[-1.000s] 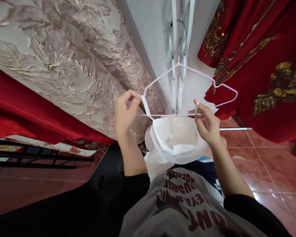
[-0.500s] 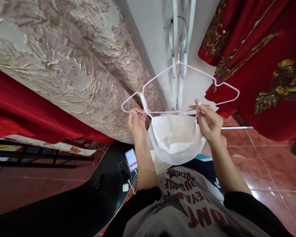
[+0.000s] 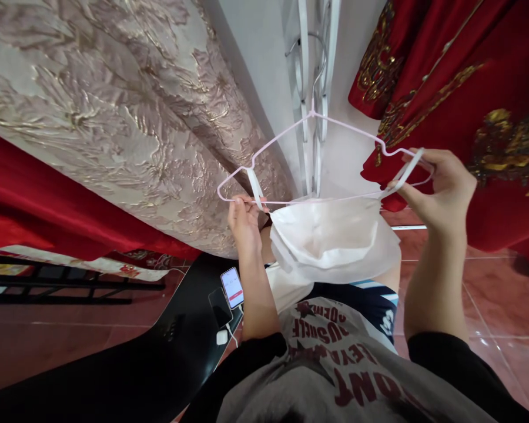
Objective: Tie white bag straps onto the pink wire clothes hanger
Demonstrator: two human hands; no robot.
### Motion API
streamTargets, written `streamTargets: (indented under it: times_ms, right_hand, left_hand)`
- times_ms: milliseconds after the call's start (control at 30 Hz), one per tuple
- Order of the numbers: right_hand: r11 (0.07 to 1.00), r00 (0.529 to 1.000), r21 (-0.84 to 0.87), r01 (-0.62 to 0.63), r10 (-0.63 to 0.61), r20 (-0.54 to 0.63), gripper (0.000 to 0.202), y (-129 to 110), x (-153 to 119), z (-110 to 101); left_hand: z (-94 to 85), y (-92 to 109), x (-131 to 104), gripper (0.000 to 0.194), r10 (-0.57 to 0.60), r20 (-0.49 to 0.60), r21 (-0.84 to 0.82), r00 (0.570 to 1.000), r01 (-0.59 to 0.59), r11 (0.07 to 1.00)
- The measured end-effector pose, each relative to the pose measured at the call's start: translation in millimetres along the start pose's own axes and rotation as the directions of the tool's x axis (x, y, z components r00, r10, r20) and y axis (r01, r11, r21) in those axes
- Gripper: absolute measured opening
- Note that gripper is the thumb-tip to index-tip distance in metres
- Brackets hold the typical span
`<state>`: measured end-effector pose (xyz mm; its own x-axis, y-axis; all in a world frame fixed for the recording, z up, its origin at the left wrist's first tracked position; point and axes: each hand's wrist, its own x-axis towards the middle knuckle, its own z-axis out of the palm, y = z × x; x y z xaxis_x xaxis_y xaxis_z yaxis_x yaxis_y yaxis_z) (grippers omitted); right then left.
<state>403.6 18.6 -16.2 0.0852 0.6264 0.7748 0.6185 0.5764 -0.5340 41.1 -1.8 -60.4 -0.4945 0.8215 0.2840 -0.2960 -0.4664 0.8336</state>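
A pale pink clothes hanger point(image 3: 348, 124) hangs by its metal hook in front of me. My left hand point(image 3: 245, 224) grips the hanger's bottom bar near its left end. Just above those fingers, one strap point(image 3: 255, 185) of a white strappy garment point(image 3: 335, 241) loops over the left notch. My right hand point(image 3: 449, 182) pinches the other strap point(image 3: 408, 171), stretched around the hanger's right end, with thumb and fingers on either side of that end. Below the bar, the garment's body drapes down over my lap, its top edge spread wide.
White metal rack bars point(image 3: 306, 70) stand behind the hanger. A beige floral gown point(image 3: 150, 117) hangs at left, a red embroidered garment point(image 3: 427, 76) at right. Two phones, one a lit phone point(image 3: 232, 288), lie with a white charger point(image 3: 221, 336) on a black surface point(image 3: 114, 364).
My right hand has moved right and slightly up, drawing its strap from the bar out to the hanger's right end. The garment's top has spread wider. My left hand stays put.
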Motion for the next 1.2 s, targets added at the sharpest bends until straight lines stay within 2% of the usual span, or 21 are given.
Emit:
streamTargets:
  times_ms: [100,200,233,300,367,400,433,467,533,567,600,700,767,833,933,1100,1200]
  right_hand:
    - [0.994,0.982,0.011,0.107,-0.107,0.154,0.045,-29,20,1]
    - [0.993,0.966,-0.062,0.099,-0.081,0.247,0.039,-50,27,3]
    - [0.99,0.967,-0.093,0.107,-0.082,0.239,0.036,-56,25,4]
    - [0.982,0.984,-0.136,0.134,-0.115,0.135,0.031,-64,16,9]
    - [0.98,0.985,-0.106,0.17,-0.172,-0.01,0.027,-71,3,18]
    - [0.98,0.981,-0.06,0.19,-0.192,-0.033,0.026,-74,-4,25]
    - [0.979,0.979,0.002,0.205,-0.205,0.003,0.026,-76,-11,33]
    - [0.976,0.972,0.069,0.208,-0.214,0.096,0.028,-77,-18,42]
    - [0.969,0.911,0.159,0.189,-0.233,0.341,0.034,-75,-30,62]
    - [0.972,0.876,0.16,0.175,-0.228,0.426,0.036,-73,-35,72]
    - [0.976,0.861,0.135,0.171,-0.215,0.461,0.036,-71,-40,80]
    - [0.984,0.9,0.056,0.171,-0.179,0.397,0.031,-64,-50,96]
    - [0.983,0.921,0.056,0.172,-0.181,0.344,0.029,-63,-53,99]
    - [0.984,0.922,0.067,0.167,-0.18,0.343,0.029,-64,-53,99]
    - [0.989,0.917,0.086,0.122,-0.146,0.371,0.032,-67,-53,98]
    - [0.985,0.921,0.139,0.1,-0.144,0.362,0.034,-73,-56,100]
    - [0.986,0.928,0.109,0.127,-0.157,0.339,0.037,-73,-58,99]
  left_hand:
    - [-0.6,2,2,0.054,0.01,-0.003,-0.006,1.0,-0.01,1.0]
    - [-1.1,6,2,0.057,0.002,0.014,-0.012,1.0,-0.002,1.0]
    - [-1.0,7,1,0.057,-0.002,0.019,-0.011,1.0,0.003,1.0]
    - [-0.1,8,-1,0.057,-0.008,0.015,0.005,1.0,0.008,1.0]
    - [1.2,9,-2,0.058,-0.014,0.003,0.036,1.0,0.014,0.999]
    - [2.0,9,-3,0.057,-0.015,-0.001,0.05,1.0,0.016,0.999]
    - [2.9,9,-4,0.057,-0.015,-0.004,0.057,1.0,0.015,0.998]
    - [3.8,8,-5,0.057,-0.014,-0.001,0.057,1.0,0.014,0.998]
    - [5.4,7,-7,0.056,-0.011,0.001,0.048,1.0,0.011,0.999]
    - [5.8,6,-9,0.055,-0.012,-0.004,0.045,1.0,0.012,0.999]
    - [5.7,5,-11,0.053,-0.018,-0.01,0.045,1.0,0.019,0.999]
    - [1.2,5,-19,0.046,-0.068,0.005,0.076,0.998,0.067,0.995]
    - [-4.7,8,-24,0.043,-0.13,0.084,0.136,0.988,0.117,0.984]
    - [-9.7,17,-29,0.04,-0.174,0.169,0.231,0.97,0.133,0.964]
    - [-9.7,39,-31,0.036,-0.172,0.232,0.302,0.957,0.097,0.948]
    - [5.9,81,-14,0.045,-0.138,0.258,0.1,0.956,0.116,0.988]
    - [3.9,90,4,0.044,-0.02,0.184,0.019,0.983,0.017,1.0]
